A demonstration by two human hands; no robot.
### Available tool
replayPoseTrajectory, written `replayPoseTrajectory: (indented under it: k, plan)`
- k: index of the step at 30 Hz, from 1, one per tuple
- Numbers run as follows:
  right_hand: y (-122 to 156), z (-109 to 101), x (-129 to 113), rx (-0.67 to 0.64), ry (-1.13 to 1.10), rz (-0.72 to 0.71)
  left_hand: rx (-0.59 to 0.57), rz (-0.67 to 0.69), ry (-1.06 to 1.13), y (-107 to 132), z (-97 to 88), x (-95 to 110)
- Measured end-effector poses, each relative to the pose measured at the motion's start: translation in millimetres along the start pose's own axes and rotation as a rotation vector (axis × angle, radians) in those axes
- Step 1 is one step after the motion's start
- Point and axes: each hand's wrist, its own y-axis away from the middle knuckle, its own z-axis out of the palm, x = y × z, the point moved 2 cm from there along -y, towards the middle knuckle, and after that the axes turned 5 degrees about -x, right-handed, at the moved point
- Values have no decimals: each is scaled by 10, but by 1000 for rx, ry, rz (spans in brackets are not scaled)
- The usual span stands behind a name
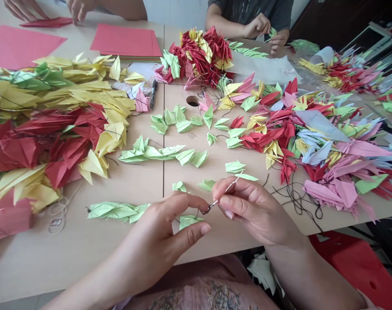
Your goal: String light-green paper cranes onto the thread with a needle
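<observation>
Just one needle (pixel 231 184) in right hand (pixel 251 212)

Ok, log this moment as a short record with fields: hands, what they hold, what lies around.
holding: right hand pinches a needle with dark thread at its lower end
touching: left hand, index fingertip by the thread, thumb apart
nearby: green crane string on the table
piles: red and yellow cranes left, mixed cranes right
others: co-worker's hands at the far edge
</observation>
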Motion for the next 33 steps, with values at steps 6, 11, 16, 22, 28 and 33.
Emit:
replayPoseTrajectory:
  k: [6,11,16,22,28,33]
  plan:
    - [14,42,2,6,-79,-19,-22,-68,218,-5,22,-4]
    - [26,84,-40,-56,-229,-10,-72,-121,364,-17,45,-56]
    - [41,116,-59,-111,-339,28,-99,-107,442,-12,19,-48]
    - [44,105,-102,-28,-380,18,-93,-133,311,64,-33,-58]
    - [79,23,-186,96,-352,-38,-85,-140,222,118,-99,-74]
    - [129,-74,-258,177,-270,-100,-7,-108,173,133,-140,-111]
